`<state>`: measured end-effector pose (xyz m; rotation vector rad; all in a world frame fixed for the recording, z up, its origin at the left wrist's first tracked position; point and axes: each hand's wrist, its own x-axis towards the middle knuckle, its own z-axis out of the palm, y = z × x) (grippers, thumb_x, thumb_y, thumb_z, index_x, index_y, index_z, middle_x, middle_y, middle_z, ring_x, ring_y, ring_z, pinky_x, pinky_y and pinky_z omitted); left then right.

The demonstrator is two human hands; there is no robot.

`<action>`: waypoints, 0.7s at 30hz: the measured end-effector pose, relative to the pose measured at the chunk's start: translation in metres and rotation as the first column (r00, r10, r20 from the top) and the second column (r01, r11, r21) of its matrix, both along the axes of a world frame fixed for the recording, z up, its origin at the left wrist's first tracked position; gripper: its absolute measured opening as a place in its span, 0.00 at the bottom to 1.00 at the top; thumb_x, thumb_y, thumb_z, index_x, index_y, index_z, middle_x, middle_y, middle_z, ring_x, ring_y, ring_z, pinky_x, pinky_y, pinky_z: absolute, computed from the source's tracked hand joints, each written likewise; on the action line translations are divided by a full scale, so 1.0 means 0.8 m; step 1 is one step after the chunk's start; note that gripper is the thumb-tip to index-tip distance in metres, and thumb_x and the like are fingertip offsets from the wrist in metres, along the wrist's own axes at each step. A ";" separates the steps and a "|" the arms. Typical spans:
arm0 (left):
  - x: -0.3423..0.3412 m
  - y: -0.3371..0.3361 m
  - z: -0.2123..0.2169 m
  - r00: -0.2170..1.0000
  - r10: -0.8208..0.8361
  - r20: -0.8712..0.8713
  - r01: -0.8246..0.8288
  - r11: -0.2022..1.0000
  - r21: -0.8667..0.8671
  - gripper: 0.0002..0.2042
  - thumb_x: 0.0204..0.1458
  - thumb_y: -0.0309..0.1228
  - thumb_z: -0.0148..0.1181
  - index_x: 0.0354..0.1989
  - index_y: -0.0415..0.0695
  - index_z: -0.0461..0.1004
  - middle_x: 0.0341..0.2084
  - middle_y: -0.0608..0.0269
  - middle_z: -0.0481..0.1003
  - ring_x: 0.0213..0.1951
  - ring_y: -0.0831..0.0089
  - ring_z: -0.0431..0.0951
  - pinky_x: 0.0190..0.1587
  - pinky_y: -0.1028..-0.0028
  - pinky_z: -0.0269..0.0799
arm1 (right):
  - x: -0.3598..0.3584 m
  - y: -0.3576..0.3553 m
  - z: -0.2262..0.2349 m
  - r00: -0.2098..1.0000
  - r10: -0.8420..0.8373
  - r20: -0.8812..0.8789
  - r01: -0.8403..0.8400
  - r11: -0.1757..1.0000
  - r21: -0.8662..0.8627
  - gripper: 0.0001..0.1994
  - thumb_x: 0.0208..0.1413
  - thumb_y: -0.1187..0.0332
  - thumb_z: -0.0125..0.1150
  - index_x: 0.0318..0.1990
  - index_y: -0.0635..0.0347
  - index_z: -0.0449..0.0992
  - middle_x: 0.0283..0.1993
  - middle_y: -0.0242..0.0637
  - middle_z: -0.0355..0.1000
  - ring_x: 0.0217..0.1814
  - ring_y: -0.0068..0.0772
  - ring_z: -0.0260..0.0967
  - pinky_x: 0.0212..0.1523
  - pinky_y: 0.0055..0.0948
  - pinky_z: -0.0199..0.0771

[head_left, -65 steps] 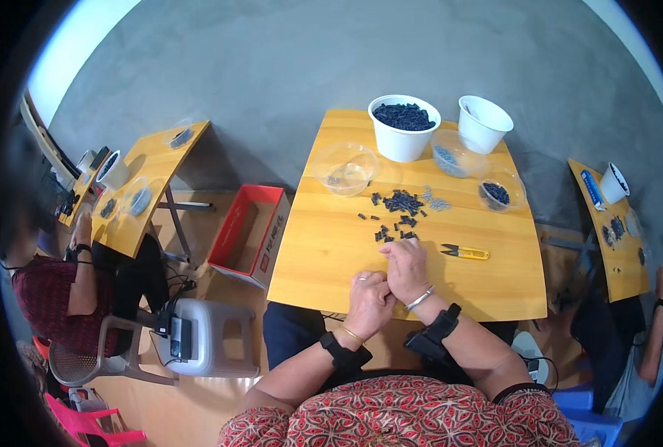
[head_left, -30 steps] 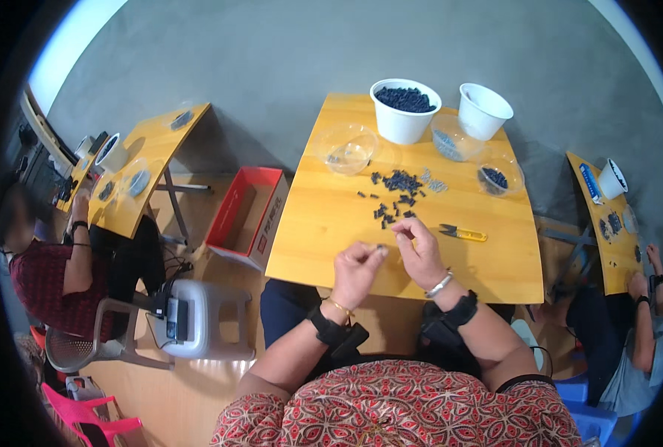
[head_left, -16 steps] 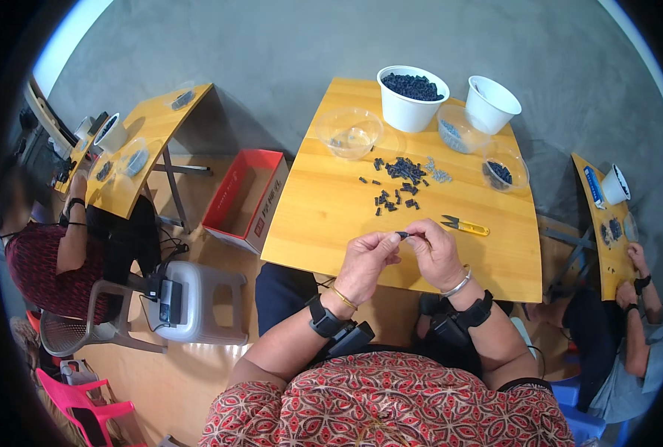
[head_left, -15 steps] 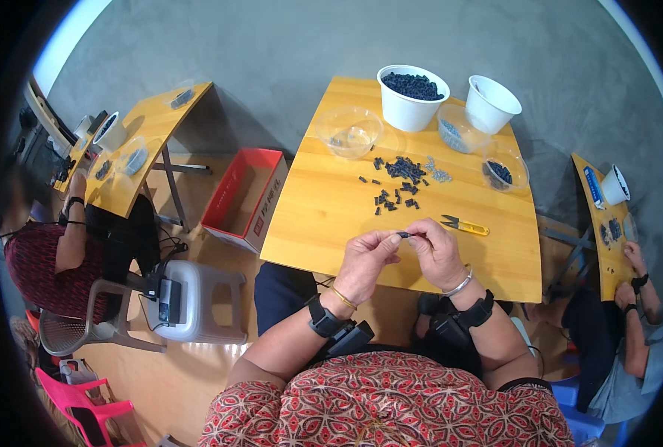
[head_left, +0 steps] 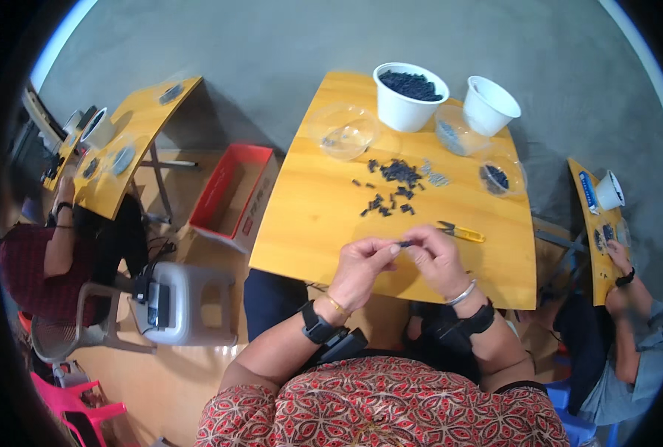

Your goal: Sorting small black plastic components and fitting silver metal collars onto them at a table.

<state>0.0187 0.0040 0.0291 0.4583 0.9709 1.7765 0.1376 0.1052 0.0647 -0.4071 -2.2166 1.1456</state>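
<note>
Both hands have shifted slightly rightward over the table since the previous frame, bringing the right one closer to the snips. Between their fingertips is a small dark piece (head_left: 404, 243): the left hand (head_left: 360, 272) pinches one end with thumb and forefinger, and the right hand (head_left: 439, 264) grips the other. Yellow-handled snips (head_left: 467, 235) lie just beyond the right hand's knuckles. Ahead of both hands sits a heap of dark pieces (head_left: 401, 171), with grey bits (head_left: 437, 177) just to its right. Farther out from the hands stand a filled white tub (head_left: 402, 112) and, ahead-left, a clear bowl (head_left: 346, 147), all on the wooden table (head_left: 294, 238).
</note>
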 end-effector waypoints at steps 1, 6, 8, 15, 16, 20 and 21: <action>-0.002 -0.005 -0.006 0.998 -0.016 -0.056 0.013 0.998 -0.053 0.08 0.48 0.27 0.57 0.35 0.36 0.74 0.23 0.66 0.73 0.24 0.82 0.70 0.29 0.82 0.68 | 0.001 0.005 -0.002 1.000 -0.008 0.000 0.008 1.000 0.011 0.06 0.49 0.76 0.52 0.36 0.64 0.69 0.27 0.35 0.68 0.31 0.25 0.68 0.34 0.22 0.68; -0.011 -0.014 -0.012 0.944 0.113 -0.311 -0.131 0.991 -0.039 0.09 0.51 0.27 0.53 0.38 0.35 0.73 0.23 0.66 0.72 0.25 0.81 0.70 0.31 0.81 0.68 | 0.027 0.110 0.010 0.885 -0.444 -0.139 0.465 0.840 0.279 0.03 0.50 0.74 0.52 0.31 0.63 0.70 0.28 0.38 0.70 0.33 0.30 0.69 0.34 0.26 0.67; -0.015 -0.008 -0.015 0.942 0.134 -0.308 -0.148 0.989 -0.021 0.09 0.51 0.27 0.53 0.39 0.35 0.72 0.23 0.67 0.72 0.24 0.82 0.69 0.30 0.81 0.69 | 0.065 0.194 0.022 0.778 -0.605 -0.168 0.610 0.664 0.432 0.04 0.49 0.73 0.51 0.32 0.62 0.71 0.30 0.41 0.70 0.34 0.37 0.68 0.37 0.30 0.67; -0.038 -0.006 -0.029 0.989 0.130 0.071 -0.130 0.992 -0.010 0.20 0.52 0.24 0.50 0.53 0.33 0.58 0.24 0.66 0.68 0.25 0.80 0.69 0.34 0.73 0.74 | 0.010 0.216 0.002 0.893 -0.448 -0.044 0.400 0.745 0.534 0.05 0.45 0.71 0.54 0.29 0.63 0.71 0.30 0.42 0.70 0.37 0.45 0.65 0.38 0.35 0.64; -0.042 -0.009 -0.030 0.988 0.137 0.071 -0.136 0.991 -0.020 0.20 0.52 0.24 0.50 0.53 0.33 0.58 0.24 0.66 0.68 0.25 0.80 0.69 0.34 0.73 0.74 | -0.011 0.197 -0.003 0.924 -0.374 0.084 0.284 0.815 0.506 0.04 0.44 0.72 0.54 0.28 0.62 0.71 0.30 0.42 0.69 0.36 0.45 0.64 0.38 0.35 0.64; -0.056 -0.017 -0.023 0.988 0.119 0.100 -0.114 0.992 -0.056 0.23 0.53 0.24 0.47 0.57 0.38 0.49 0.29 0.62 0.67 0.28 0.78 0.69 0.36 0.71 0.73 | -0.060 0.159 -0.025 0.963 -0.222 0.156 0.107 0.839 0.534 0.02 0.43 0.73 0.54 0.25 0.61 0.71 0.27 0.41 0.68 0.35 0.44 0.63 0.37 0.35 0.63; -0.059 -0.017 -0.021 0.984 0.153 0.091 -0.146 0.986 -0.080 0.24 0.54 0.24 0.47 0.58 0.38 0.47 0.30 0.61 0.67 0.29 0.77 0.70 0.37 0.71 0.73 | -0.064 0.162 -0.030 0.953 -0.239 0.184 0.110 0.843 0.527 0.02 0.43 0.73 0.53 0.24 0.60 0.71 0.26 0.41 0.68 0.34 0.44 0.62 0.37 0.36 0.63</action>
